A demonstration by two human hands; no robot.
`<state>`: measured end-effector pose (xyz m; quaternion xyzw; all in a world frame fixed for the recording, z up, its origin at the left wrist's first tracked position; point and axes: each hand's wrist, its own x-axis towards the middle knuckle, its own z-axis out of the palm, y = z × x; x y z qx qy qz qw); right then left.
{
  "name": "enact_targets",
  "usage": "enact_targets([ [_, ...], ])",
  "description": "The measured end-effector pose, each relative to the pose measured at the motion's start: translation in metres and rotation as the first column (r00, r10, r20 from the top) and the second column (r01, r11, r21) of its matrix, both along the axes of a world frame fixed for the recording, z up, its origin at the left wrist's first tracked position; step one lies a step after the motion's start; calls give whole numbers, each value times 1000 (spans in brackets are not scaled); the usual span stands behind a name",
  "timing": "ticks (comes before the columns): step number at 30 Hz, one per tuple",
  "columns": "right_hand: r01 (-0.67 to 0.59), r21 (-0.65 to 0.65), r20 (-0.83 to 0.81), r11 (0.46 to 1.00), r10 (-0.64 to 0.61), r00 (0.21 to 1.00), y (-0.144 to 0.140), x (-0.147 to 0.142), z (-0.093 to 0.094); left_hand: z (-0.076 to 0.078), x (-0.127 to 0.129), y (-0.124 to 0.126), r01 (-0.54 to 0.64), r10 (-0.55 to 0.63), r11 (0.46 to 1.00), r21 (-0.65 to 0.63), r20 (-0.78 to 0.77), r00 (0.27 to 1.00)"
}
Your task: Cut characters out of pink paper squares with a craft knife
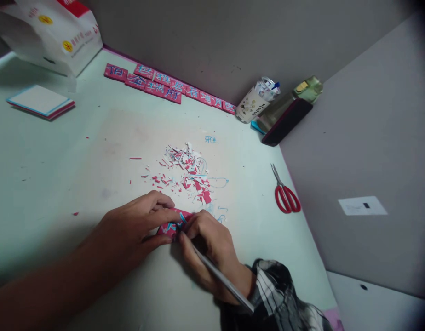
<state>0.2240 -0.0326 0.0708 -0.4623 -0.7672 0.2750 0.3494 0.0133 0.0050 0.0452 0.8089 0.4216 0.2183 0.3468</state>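
Observation:
My left hand presses a small red card with blue-and-white lettering flat on the table, its thumb and fingers at the card's edges. In my right hand is a slim silver craft knife, gripped like a pen. Its tip meets the card's lettering between my two hands; the blade itself is mostly hidden. Just beyond the card lies a loose heap of red and white paper scraps, with blue pen marks on the surface beside it.
Red-handled scissors lie on the right. Finished-looking red lettered cards line the back wall. A cup of pens, a green bottle and a dark phone-like slab stand back right. At left are stacked cards and a paper bag.

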Motion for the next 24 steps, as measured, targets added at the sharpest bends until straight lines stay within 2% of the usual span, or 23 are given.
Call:
enact_targets([
  [9, 47, -184, -71, 982, -61, 996, -2, 1, 2, -2, -5, 6, 56, -56, 998, 43, 10, 998],
  [13, 52, -195, -72, 979, -68, 995, -1, 1, 2, 1, -1, 5, 25, -26, 1000, 15, 48, 998],
  [18, 49, -200, -75, 979, -65, 995, 0, 1, 2, -3, 8, 5, -15, 15, 999, 34, 4, 1000],
  [24, 60, -218, -66, 974, -76, 995, 0, 0, 5, -5, 8, 4, 30, -26, 994, 105, -36, 999],
])
